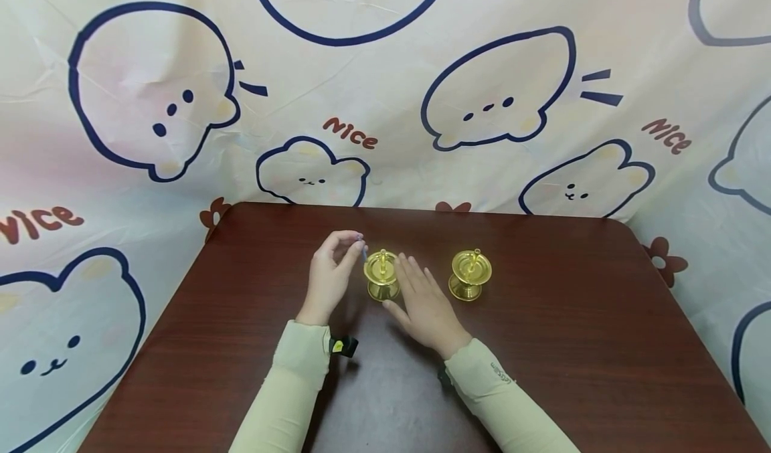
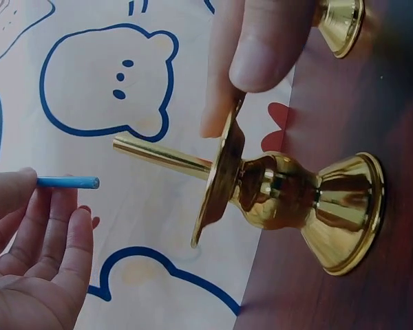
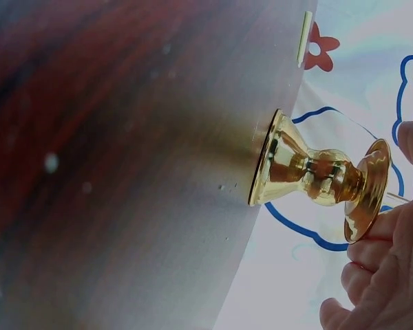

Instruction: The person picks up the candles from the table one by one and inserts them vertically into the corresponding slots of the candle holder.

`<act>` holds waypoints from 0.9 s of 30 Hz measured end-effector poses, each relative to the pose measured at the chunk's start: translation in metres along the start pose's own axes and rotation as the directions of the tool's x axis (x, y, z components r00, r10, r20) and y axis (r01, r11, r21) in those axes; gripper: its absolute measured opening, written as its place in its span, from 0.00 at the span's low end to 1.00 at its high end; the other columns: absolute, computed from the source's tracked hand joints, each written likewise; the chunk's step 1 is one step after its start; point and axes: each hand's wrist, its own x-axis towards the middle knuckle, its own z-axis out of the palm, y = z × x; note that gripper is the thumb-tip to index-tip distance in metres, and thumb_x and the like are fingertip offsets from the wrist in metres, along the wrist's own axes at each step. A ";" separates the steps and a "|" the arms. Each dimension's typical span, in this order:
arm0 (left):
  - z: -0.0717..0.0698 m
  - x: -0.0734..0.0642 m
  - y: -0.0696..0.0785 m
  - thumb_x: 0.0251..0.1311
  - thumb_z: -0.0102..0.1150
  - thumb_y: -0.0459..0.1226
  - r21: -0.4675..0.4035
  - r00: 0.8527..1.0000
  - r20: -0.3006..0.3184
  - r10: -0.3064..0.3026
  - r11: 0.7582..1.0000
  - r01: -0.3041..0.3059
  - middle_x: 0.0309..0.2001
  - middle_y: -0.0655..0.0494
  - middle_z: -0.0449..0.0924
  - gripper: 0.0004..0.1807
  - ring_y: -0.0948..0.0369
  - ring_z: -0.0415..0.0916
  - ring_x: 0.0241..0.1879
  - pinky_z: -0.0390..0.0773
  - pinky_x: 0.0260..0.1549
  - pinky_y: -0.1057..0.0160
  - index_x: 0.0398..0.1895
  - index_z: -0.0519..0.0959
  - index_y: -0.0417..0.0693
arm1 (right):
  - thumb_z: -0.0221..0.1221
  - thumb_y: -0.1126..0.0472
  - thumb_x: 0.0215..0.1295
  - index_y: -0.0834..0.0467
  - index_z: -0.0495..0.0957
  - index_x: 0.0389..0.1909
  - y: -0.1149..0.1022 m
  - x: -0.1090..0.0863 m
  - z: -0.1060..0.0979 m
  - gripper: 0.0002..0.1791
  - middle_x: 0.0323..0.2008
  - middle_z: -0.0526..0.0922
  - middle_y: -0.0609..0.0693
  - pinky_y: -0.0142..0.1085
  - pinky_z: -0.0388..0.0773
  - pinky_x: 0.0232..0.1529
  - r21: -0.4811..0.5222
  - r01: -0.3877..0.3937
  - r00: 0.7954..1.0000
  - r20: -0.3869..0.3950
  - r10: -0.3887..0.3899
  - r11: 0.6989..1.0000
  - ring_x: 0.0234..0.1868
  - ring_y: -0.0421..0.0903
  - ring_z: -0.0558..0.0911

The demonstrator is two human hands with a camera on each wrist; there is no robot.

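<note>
A gold-coloured metal candle holder (image 1: pixel 382 272), with a round dish and a thin upright spike, stands on the table between the two hands. My left hand (image 1: pixel 328 276) pinches a short, thin blue stick (image 2: pixel 69 182) between thumb and fingertips. In the left wrist view, the stick's free end points at the spike's tip (image 2: pixel 120 143), a small gap apart. My right hand (image 1: pixel 427 306) is at the holder's right side, fingers straight and thumb apart. Its fingers reach the dish's rim (image 3: pixel 368 192) in the right wrist view; how firmly they touch, I cannot tell.
A second, matching gold candle holder (image 1: pixel 470 276) stands upright to the right of my right hand. The dark brown table (image 1: pixel 572 346) ends at a printed cloth (image 1: pixel 397 92) behind it. A thin pale-yellow strip (image 3: pixel 304 40) appears near the table edge in the right wrist view.
</note>
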 end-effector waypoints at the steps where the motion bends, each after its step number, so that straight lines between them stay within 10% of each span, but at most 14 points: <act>1: 0.001 0.000 0.000 0.72 0.60 0.40 -0.001 1.000 -0.001 0.003 1.000 -0.003 0.43 0.46 0.84 0.16 0.56 0.83 0.48 0.79 0.52 0.62 0.53 0.78 0.35 | 0.50 0.41 0.77 0.63 0.51 0.79 0.000 0.000 0.000 0.42 0.79 0.52 0.58 0.52 0.52 0.76 0.001 -0.002 1.000 0.002 0.002 1.000 0.79 0.55 0.52; 27: 0.013 0.011 0.006 0.70 0.63 0.38 -0.012 0.999 -0.016 0.038 0.999 -0.038 0.45 0.48 0.83 0.12 0.57 0.81 0.46 0.79 0.51 0.65 0.51 0.79 0.41 | 0.52 0.43 0.77 0.63 0.52 0.79 -0.001 -0.001 0.001 0.42 0.79 0.53 0.59 0.52 0.53 0.76 0.024 -0.002 1.000 -0.012 0.002 1.000 0.79 0.56 0.53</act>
